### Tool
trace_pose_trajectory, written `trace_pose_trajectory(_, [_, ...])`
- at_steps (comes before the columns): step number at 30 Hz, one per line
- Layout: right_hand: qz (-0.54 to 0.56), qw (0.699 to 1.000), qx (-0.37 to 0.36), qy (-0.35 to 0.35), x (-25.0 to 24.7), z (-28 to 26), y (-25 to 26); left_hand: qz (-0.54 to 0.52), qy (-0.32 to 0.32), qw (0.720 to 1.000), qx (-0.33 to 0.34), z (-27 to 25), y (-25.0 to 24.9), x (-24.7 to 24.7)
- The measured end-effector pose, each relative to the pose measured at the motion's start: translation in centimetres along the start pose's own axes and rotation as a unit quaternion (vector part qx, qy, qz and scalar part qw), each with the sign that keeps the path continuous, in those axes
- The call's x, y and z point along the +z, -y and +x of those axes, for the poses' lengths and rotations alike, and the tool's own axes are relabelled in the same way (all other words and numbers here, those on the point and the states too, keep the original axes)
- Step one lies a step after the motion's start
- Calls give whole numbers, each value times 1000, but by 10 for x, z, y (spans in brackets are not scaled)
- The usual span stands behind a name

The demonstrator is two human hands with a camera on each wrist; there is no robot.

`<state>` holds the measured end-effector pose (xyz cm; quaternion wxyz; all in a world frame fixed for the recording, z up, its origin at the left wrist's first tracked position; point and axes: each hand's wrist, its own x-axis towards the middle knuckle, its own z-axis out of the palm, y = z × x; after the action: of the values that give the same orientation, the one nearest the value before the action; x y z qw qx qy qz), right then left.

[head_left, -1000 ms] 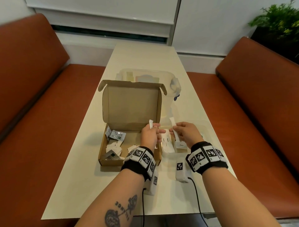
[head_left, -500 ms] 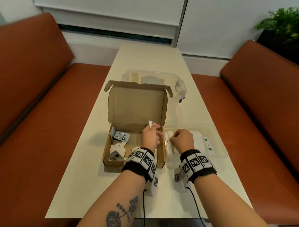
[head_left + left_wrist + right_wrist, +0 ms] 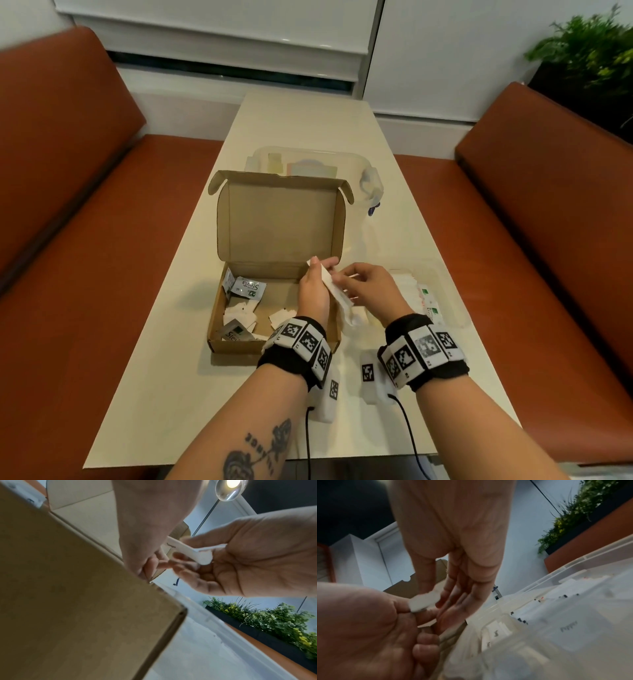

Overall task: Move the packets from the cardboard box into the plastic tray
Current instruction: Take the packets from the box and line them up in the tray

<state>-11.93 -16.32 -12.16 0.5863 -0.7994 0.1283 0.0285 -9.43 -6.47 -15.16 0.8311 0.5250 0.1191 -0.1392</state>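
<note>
Café or canteen booth: orange benches (image 3: 548,192) flanking long table (image 3: 301,130), planter (image 3: 582,58).

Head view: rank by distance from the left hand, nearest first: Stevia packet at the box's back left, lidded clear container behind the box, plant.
From the left hand:
1. Stevia packet, to its left inside the cardboard box.
2. Lidded clear container, beyond the box's raised lid.
3. Plant, far right corner.

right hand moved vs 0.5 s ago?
Yes. The right hand has come up off the plastic tray and leftward toward the cardboard box, meeting the left hand at the white packets.
</note>
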Motion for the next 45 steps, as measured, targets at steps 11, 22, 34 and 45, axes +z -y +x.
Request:
trace_pose_trajectory(11, [-213, 957, -132, -146, -15, -12, -20, 197, -58, 978, 46, -6, 2, 12])
trace_pose_trajectory(22, [-28, 993, -59, -99, -30, -18, -22, 157, 5, 988, 10, -8, -3, 15])
trace_pose_trajectory(34, [-101, 986, 51, -126, -7, 13, -25, 168, -81, 982, 28, 0, -19, -14])
trace_pose_trajectory(45, [-276, 954, 37, -108, 11, 17, -33, 236, -103, 965, 47, -4, -33, -23])
